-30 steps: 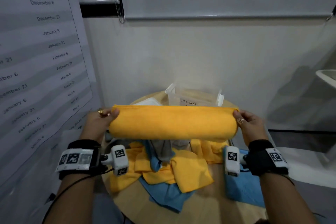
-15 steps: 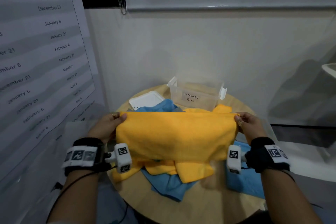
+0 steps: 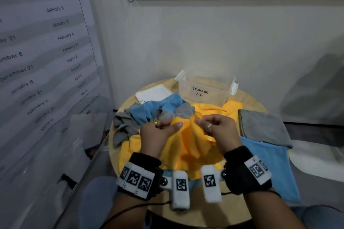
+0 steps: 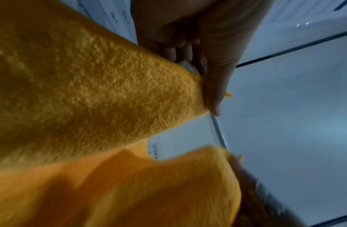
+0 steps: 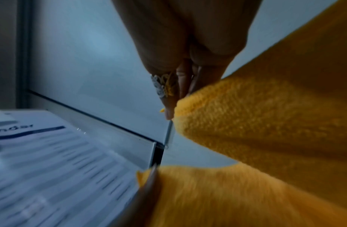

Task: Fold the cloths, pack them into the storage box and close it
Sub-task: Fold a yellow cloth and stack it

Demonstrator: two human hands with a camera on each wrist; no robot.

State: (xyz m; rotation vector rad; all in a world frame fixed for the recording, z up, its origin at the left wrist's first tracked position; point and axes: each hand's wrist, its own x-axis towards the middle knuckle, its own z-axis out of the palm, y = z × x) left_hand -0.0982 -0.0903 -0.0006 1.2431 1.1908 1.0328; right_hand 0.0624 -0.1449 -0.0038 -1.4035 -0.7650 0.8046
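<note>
While you hold both hands close over the round wooden table (image 3: 247, 106) | your left hand (image 3: 158, 134) and right hand (image 3: 217, 130) each pinch the bunched yellow terry cloth (image 3: 188, 143) | beyond your grip: crumpled blue cloth (image 3: 158, 106) | farther: open clear plastic storage box (image 3: 202, 92).

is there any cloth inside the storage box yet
No, in the head view the clear storage box stands empty behind the heap while both hands pinch the yellow cloth.

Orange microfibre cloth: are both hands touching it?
Touching. The head view shows the left hand and right hand each pinching the orange microfibre cloth; both wrist views show fingers clamped on its edge.
</note>
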